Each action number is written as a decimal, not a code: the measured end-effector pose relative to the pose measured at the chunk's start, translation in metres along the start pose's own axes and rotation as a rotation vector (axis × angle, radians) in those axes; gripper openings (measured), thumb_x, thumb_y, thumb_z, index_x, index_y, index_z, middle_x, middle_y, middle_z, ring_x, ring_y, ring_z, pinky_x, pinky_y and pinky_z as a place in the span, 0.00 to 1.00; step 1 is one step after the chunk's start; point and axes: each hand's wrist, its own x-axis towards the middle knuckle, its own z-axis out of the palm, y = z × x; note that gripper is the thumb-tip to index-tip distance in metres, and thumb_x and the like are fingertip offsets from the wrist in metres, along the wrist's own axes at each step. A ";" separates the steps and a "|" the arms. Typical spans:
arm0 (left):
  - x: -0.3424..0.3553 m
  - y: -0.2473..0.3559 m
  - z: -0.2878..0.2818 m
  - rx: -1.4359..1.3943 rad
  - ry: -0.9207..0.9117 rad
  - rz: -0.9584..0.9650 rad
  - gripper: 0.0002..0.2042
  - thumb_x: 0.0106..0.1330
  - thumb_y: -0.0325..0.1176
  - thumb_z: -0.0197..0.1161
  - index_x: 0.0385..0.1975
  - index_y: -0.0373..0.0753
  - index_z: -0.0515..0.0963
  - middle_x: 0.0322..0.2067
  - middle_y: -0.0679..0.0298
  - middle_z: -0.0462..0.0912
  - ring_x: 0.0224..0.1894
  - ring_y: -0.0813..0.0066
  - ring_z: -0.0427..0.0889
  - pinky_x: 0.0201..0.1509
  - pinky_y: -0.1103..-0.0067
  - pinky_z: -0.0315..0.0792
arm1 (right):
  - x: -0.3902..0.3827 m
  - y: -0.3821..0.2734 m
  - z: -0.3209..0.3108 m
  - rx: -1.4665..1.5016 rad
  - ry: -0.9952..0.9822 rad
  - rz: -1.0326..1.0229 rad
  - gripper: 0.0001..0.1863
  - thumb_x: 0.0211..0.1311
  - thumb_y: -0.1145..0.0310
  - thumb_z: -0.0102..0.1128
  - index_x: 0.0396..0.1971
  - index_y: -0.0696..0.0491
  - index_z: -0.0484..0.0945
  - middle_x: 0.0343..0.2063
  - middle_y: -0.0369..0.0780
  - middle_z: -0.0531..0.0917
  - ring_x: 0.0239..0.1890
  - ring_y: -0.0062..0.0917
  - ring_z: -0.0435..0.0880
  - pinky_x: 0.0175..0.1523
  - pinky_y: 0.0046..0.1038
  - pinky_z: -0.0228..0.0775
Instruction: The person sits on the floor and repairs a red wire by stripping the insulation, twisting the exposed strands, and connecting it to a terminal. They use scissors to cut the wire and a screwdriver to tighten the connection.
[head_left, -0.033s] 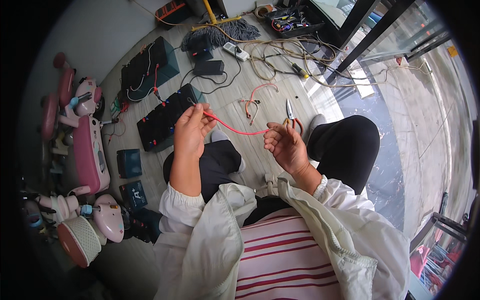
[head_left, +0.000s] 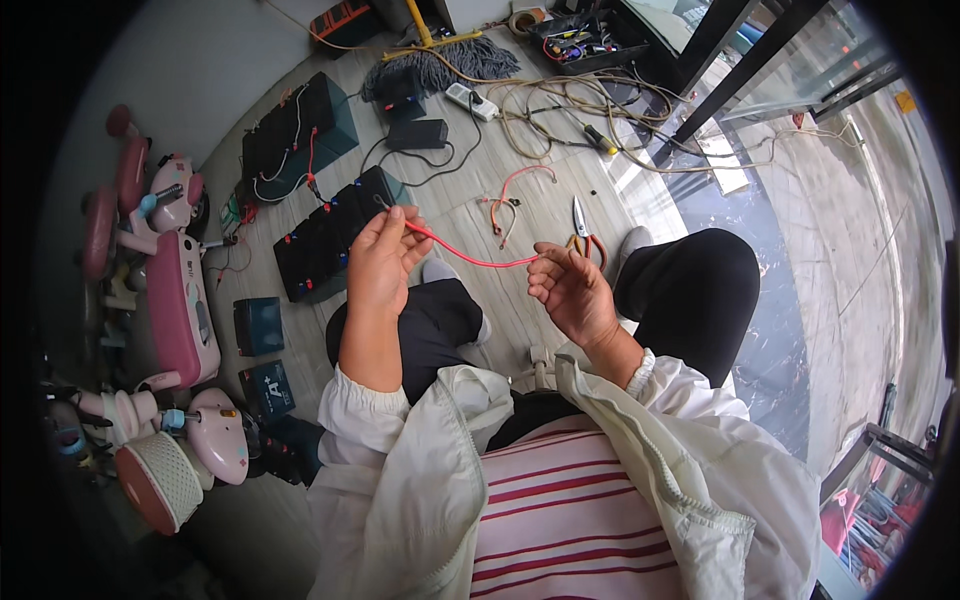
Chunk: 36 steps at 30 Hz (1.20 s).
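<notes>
A short red wire (head_left: 470, 262) spans the gap between my two hands, sagging slightly. My left hand (head_left: 385, 250) pinches it near one end, where a small ring terminal (head_left: 380, 201) sticks out past the fingertips. My right hand (head_left: 572, 290) pinches the other end, which the fingers hide. Just beyond the right hand, pliers (head_left: 580, 228) with orange handles lie on the floor. Near them are several loose red and white wires (head_left: 508, 205). Behind the left hand stands a row of black batteries (head_left: 325, 235) with red and blue terminals.
A wired battery pack (head_left: 300, 135), a black power adapter (head_left: 417, 135) and a mop (head_left: 440, 68) lie farther off. Coiled cable (head_left: 590, 105), a screwdriver (head_left: 600, 140) and a toolbox (head_left: 590, 45) are at the back right. A pink children's bike (head_left: 180, 300) stands at left.
</notes>
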 end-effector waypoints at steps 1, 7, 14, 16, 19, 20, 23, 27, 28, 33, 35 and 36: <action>0.000 0.000 0.000 -0.005 0.002 0.001 0.11 0.70 0.36 0.52 0.37 0.33 0.74 0.31 0.63 0.78 0.33 0.77 0.79 0.38 0.82 0.76 | 0.000 0.000 -0.001 0.038 -0.019 0.004 0.23 0.64 0.62 0.45 0.53 0.62 0.67 0.37 0.44 0.79 0.39 0.28 0.78 0.48 0.27 0.70; 0.003 -0.004 -0.007 -0.060 -0.023 -0.008 0.12 0.70 0.34 0.52 0.40 0.30 0.73 0.33 0.58 0.78 0.37 0.72 0.80 0.41 0.80 0.79 | -0.002 -0.003 0.005 -0.032 -0.002 0.012 0.23 0.60 0.70 0.51 0.55 0.62 0.64 0.38 0.41 0.79 0.39 0.26 0.78 0.48 0.25 0.72; 0.005 -0.006 -0.008 -0.084 -0.035 -0.030 0.11 0.69 0.32 0.51 0.41 0.29 0.73 0.34 0.57 0.78 0.38 0.71 0.80 0.43 0.79 0.78 | -0.001 -0.001 0.003 -0.035 0.002 0.002 0.21 0.62 0.69 0.52 0.54 0.60 0.65 0.36 0.40 0.79 0.38 0.23 0.79 0.47 0.23 0.73; 0.005 -0.006 -0.006 -0.078 -0.034 -0.035 0.11 0.69 0.32 0.51 0.41 0.29 0.72 0.34 0.57 0.78 0.37 0.71 0.80 0.43 0.78 0.78 | 0.000 0.000 0.000 -0.055 0.004 -0.003 0.20 0.62 0.69 0.52 0.53 0.60 0.66 0.36 0.39 0.80 0.38 0.23 0.79 0.46 0.23 0.73; 0.004 -0.006 -0.004 -0.066 -0.019 -0.050 0.10 0.70 0.32 0.50 0.41 0.30 0.72 0.34 0.58 0.77 0.36 0.71 0.79 0.43 0.77 0.78 | 0.000 0.000 0.003 -0.051 0.010 0.003 0.18 0.63 0.70 0.52 0.51 0.60 0.67 0.35 0.38 0.80 0.37 0.22 0.79 0.46 0.22 0.73; 0.004 -0.006 -0.005 -0.064 -0.014 -0.057 0.10 0.70 0.31 0.50 0.41 0.29 0.72 0.34 0.58 0.77 0.37 0.70 0.79 0.43 0.77 0.78 | 0.000 -0.001 0.004 -0.049 0.010 0.009 0.18 0.63 0.70 0.52 0.51 0.60 0.67 0.35 0.38 0.80 0.37 0.22 0.79 0.46 0.22 0.73; 0.005 -0.007 -0.008 -0.062 0.000 -0.084 0.10 0.70 0.30 0.50 0.42 0.29 0.71 0.35 0.57 0.77 0.37 0.69 0.79 0.43 0.76 0.78 | -0.001 -0.001 0.008 -0.032 0.009 0.018 0.18 0.63 0.71 0.52 0.51 0.60 0.67 0.35 0.39 0.80 0.37 0.22 0.79 0.45 0.22 0.73; 0.008 -0.009 -0.012 -0.062 0.009 -0.112 0.10 0.70 0.30 0.49 0.42 0.29 0.71 0.36 0.56 0.77 0.38 0.68 0.79 0.44 0.75 0.78 | -0.002 -0.002 0.011 -0.010 -0.002 0.020 0.17 0.62 0.72 0.53 0.50 0.61 0.69 0.35 0.40 0.80 0.36 0.22 0.80 0.45 0.23 0.73; 0.008 -0.010 -0.013 -0.060 0.012 -0.119 0.10 0.70 0.29 0.49 0.42 0.29 0.70 0.36 0.56 0.77 0.38 0.68 0.79 0.43 0.75 0.78 | -0.003 -0.002 0.011 -0.012 -0.008 0.023 0.17 0.62 0.72 0.53 0.50 0.61 0.69 0.35 0.40 0.80 0.36 0.22 0.80 0.45 0.23 0.73; 0.010 -0.012 -0.016 -0.048 0.017 -0.147 0.09 0.70 0.28 0.49 0.42 0.30 0.70 0.36 0.55 0.77 0.38 0.67 0.80 0.42 0.75 0.78 | -0.005 -0.002 0.016 0.000 -0.061 0.046 0.16 0.62 0.73 0.55 0.49 0.61 0.71 0.35 0.40 0.81 0.37 0.23 0.81 0.45 0.23 0.74; 0.010 -0.012 -0.014 -0.038 0.034 -0.156 0.08 0.70 0.28 0.48 0.42 0.30 0.69 0.36 0.55 0.77 0.38 0.66 0.80 0.42 0.75 0.79 | -0.006 -0.003 0.018 0.001 -0.085 0.051 0.16 0.63 0.74 0.54 0.49 0.61 0.71 0.36 0.41 0.81 0.38 0.23 0.81 0.46 0.23 0.75; 0.010 -0.012 -0.013 -0.033 0.042 -0.160 0.08 0.70 0.28 0.48 0.42 0.30 0.69 0.37 0.54 0.77 0.38 0.66 0.80 0.42 0.75 0.79 | -0.007 -0.003 0.019 0.002 -0.098 0.054 0.16 0.63 0.74 0.54 0.49 0.61 0.71 0.36 0.41 0.81 0.38 0.23 0.81 0.46 0.23 0.75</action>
